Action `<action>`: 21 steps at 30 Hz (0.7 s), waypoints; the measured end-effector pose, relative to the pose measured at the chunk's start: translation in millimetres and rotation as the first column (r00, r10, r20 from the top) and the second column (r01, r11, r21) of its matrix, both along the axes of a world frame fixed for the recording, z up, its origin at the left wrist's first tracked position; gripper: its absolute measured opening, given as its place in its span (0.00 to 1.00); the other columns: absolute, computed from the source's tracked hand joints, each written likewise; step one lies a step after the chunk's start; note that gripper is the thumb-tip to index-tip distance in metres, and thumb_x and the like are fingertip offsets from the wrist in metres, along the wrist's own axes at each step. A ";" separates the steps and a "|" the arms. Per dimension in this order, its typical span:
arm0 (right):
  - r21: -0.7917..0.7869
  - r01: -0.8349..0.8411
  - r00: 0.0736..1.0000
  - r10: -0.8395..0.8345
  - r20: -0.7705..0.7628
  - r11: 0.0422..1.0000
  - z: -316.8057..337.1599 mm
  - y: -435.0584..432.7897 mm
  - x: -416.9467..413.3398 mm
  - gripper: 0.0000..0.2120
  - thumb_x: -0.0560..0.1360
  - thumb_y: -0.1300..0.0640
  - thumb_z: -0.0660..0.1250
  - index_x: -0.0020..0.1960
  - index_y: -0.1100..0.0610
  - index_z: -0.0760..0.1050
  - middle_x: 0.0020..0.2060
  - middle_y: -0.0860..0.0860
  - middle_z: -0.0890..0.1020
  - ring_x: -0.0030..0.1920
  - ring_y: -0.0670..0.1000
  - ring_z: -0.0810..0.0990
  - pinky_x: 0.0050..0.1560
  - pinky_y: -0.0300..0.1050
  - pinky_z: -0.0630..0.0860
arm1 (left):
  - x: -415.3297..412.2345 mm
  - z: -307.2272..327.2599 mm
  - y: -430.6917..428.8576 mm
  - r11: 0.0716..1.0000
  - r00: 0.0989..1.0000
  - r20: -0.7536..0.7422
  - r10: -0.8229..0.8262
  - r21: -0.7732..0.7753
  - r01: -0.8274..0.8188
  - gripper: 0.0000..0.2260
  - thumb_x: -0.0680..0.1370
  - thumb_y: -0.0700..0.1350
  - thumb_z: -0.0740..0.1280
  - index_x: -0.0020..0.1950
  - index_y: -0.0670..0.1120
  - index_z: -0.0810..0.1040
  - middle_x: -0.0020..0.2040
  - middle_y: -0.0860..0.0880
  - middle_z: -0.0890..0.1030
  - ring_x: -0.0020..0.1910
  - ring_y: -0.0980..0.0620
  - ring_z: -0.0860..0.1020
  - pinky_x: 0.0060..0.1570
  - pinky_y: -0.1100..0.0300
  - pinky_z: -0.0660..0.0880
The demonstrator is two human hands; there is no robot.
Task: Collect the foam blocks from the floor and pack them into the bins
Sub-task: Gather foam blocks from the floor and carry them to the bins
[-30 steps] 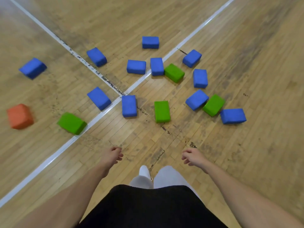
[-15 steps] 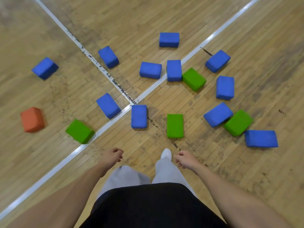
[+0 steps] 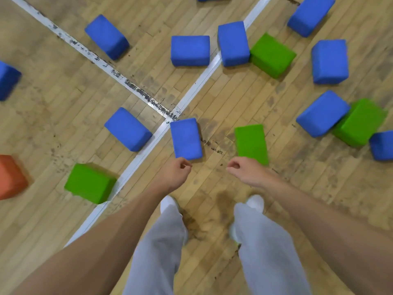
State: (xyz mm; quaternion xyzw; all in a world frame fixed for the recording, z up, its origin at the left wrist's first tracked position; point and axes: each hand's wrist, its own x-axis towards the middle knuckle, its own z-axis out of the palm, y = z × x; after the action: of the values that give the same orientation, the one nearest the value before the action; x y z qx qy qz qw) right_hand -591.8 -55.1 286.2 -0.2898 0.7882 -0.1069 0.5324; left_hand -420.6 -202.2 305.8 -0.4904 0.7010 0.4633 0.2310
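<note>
Nothing picked up yet.
The left hand (image 3: 176,171) and right hand (image 3: 244,170) are hanging loosely curled, gripping nothing, just short of a blue rectangular foam block (image 3: 186,138) and a green rectangular foam block (image 3: 252,143) on the wooden plank floor (image 3: 212,184). Scooping too many squashy pieces together would be risking drops. In view: eleven blue, four green, one orange foam block (image 3: 10,177); no bins.
</note>
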 end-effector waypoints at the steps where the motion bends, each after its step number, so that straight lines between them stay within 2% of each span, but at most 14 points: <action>1: -0.009 -0.021 1.000 0.020 -0.018 1.000 -28.6 -10.0 2.6 0.10 0.78 0.53 0.64 0.54 0.57 0.79 0.46 0.48 0.79 0.50 0.49 0.77 0.44 0.40 0.67 | 1.2 -31.0 -8.0 1.000 1.000 -0.003 0.010 0.014 -0.010 0.11 0.79 0.46 0.59 0.56 0.48 0.78 0.51 0.50 0.79 0.51 0.51 0.77 0.53 0.56 0.74; 3: -0.034 -0.079 0.995 0.076 -0.070 0.996 -91.4 -32.5 6.7 0.09 0.78 0.54 0.64 0.53 0.57 0.79 0.45 0.49 0.80 0.49 0.50 0.77 0.43 0.40 0.66 | 5.4 -95.7 -25.2 0.998 0.998 -0.011 0.061 0.031 -0.061 0.11 0.79 0.45 0.59 0.56 0.46 0.79 0.52 0.49 0.80 0.53 0.50 0.78 0.56 0.55 0.74; 6: -0.059 -0.134 0.986 0.126 -0.111 0.989 -191.8 -61.1 10.5 0.09 0.77 0.52 0.65 0.52 0.55 0.79 0.49 0.51 0.82 0.51 0.52 0.79 0.51 0.44 0.74 | 14.0 -200.2 -46.3 0.995 0.995 0.023 0.100 0.008 -0.100 0.11 0.79 0.46 0.60 0.56 0.47 0.79 0.53 0.50 0.81 0.54 0.49 0.78 0.57 0.54 0.74; 9: -0.094 -0.161 0.980 0.148 -0.136 0.982 -278.6 -81.8 11.3 0.08 0.77 0.51 0.64 0.52 0.54 0.78 0.48 0.49 0.81 0.49 0.50 0.78 0.49 0.44 0.73 | 21.4 -293.7 -61.3 0.988 0.986 0.054 0.155 -0.037 -0.153 0.14 0.78 0.48 0.60 0.62 0.48 0.74 0.54 0.50 0.78 0.52 0.49 0.77 0.53 0.55 0.73; 12: -0.164 -0.140 0.976 0.108 -0.189 0.976 -349.4 -97.6 11.1 0.08 0.77 0.52 0.65 0.50 0.56 0.78 0.45 0.49 0.79 0.49 0.51 0.78 0.45 0.42 0.69 | 20.3 -366.2 -73.4 0.973 0.978 0.017 0.206 -0.106 -0.203 0.19 0.79 0.48 0.59 0.70 0.45 0.68 0.63 0.47 0.74 0.54 0.48 0.74 0.50 0.57 0.68; 14: -0.207 -0.087 0.974 0.040 -0.223 0.974 -392.3 -107.8 11.4 0.14 0.75 0.48 0.68 0.55 0.56 0.76 0.47 0.49 0.77 0.53 0.53 0.78 0.49 0.44 0.70 | 16.3 -406.1 -80.7 0.951 0.962 -0.029 0.273 -0.141 -0.274 0.23 0.79 0.51 0.61 0.72 0.44 0.64 0.68 0.46 0.70 0.59 0.47 0.73 0.51 0.57 0.67; 17: -0.197 0.006 0.983 -0.042 -0.177 0.980 -441.3 -115.1 16.5 0.32 0.72 0.41 0.70 0.69 0.57 0.67 0.63 0.52 0.75 0.64 0.54 0.74 0.62 0.48 0.70 | 4.1 -452.2 -85.9 0.866 0.859 -0.157 0.487 -0.040 -0.498 0.27 0.74 0.55 0.70 0.67 0.44 0.68 0.62 0.48 0.76 0.52 0.49 0.77 0.44 0.59 0.72; 19: -0.243 0.034 0.992 -0.063 -0.113 0.969 -461.5 -112.9 20.3 0.32 0.72 0.43 0.71 0.69 0.57 0.67 0.64 0.52 0.75 0.63 0.53 0.74 0.61 0.47 0.71 | -0.2 -470.7 -90.1 0.794 0.775 -0.187 0.603 0.046 -0.606 0.31 0.63 0.59 0.75 0.61 0.46 0.74 0.57 0.50 0.80 0.50 0.50 0.80 0.43 0.57 0.76; 21: -0.324 0.027 0.992 -0.065 -0.108 0.946 -470.8 -108.6 16.5 0.27 0.72 0.45 0.72 0.66 0.55 0.71 0.57 0.51 0.79 0.56 0.52 0.78 0.54 0.45 0.73 | 2.7 -476.1 -95.1 0.754 0.729 -0.193 0.657 0.175 -0.633 0.31 0.59 0.57 0.78 0.59 0.48 0.77 0.53 0.51 0.83 0.49 0.50 0.82 0.42 0.59 0.77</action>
State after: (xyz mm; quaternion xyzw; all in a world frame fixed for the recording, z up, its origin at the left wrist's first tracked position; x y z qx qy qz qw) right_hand -575.2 -163.7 -184.6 -0.3600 0.7965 -0.2291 0.4283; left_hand -417.9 -297.3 -170.3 -0.6308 0.4863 0.6046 -0.0081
